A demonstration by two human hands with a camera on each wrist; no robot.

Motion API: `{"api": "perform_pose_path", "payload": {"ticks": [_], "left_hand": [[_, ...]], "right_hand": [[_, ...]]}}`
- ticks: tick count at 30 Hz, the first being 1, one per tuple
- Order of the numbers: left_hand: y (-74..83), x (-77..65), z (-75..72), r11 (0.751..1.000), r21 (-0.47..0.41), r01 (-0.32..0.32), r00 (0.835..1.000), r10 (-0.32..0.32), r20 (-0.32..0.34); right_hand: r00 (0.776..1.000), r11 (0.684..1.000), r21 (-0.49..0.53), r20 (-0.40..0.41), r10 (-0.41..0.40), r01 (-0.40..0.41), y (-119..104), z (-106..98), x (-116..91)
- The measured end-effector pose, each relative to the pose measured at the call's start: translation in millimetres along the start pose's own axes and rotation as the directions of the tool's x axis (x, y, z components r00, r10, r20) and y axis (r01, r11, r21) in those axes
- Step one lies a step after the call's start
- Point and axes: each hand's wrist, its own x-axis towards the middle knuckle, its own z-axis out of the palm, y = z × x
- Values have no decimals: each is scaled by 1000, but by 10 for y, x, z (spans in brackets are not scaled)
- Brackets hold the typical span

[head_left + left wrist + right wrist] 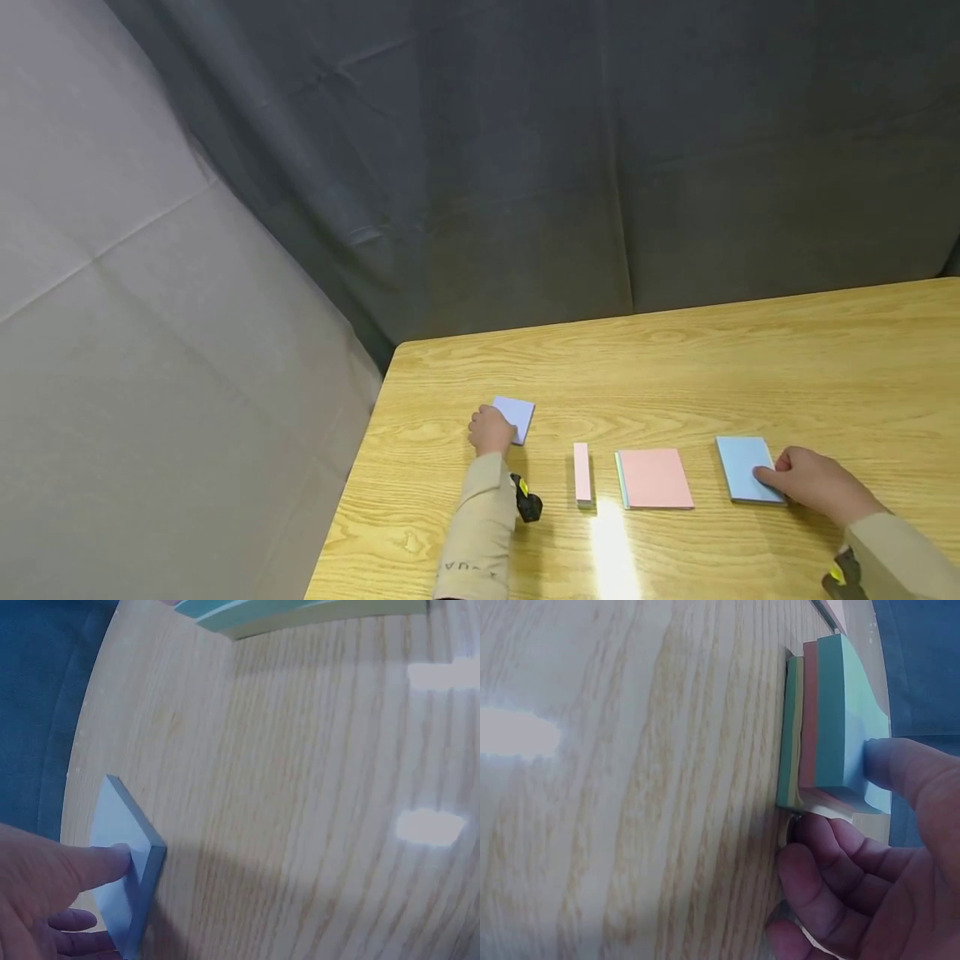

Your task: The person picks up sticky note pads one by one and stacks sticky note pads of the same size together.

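Observation:
My left hand pinches a lavender sticky note pad on the left side of the table. In the left wrist view the thumb lies across the top face of this pad, with the fingers at its far edge. My right hand grips a stack of sticky note pads, blue on top, at the right. The right wrist view shows blue-green, pink, yellow and green layers in this stack. The right thumb presses on its top face, and the other fingers curl beside its lower edge.
Between the hands stand a narrow pink-topped stack of notes and a square pink pad with a pale green edge showing on its left. The wooden table ends at a dark curtain behind and a grey one at left.

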Motion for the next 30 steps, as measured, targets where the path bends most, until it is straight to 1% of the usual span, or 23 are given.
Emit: {"api": "perform_pose_path", "payload": {"ticks": [4,10,15,18,22,26,30], "left_hand": [[-5,-24,-29,1000,21,6,1000,-6,-11],[-7,-48,-50,1000,6,-1,1000,2,-27],[-12,-52,-87,999,42,32,999,-32,1],[-17,-45,-113,999,34,40,999,-41,20],[-32,-54,-137,999,3,39,998,-39,45],[-50,-65,-132,999,9,32,997,-33,65],[-89,-45,-135,1000,0,28,997,-28,70]], "right_hand": [[1000,1000,-1,-2,1,-1,10,14,-3],[1000,1000,3,-12,5,-5,8,11,3],[1000,1000,3,-10,4,-4,-21,5,-23],[1000,1000,-11,-10,8,-8,-63,-14,-53],[1000,1000,-23,-10,8,-8,-94,-25,-78],[1000,1000,-21,-7,10,-11,-84,-24,-92],[1000,1000,-24,-1,9,-9,-73,-23,-77]]}}
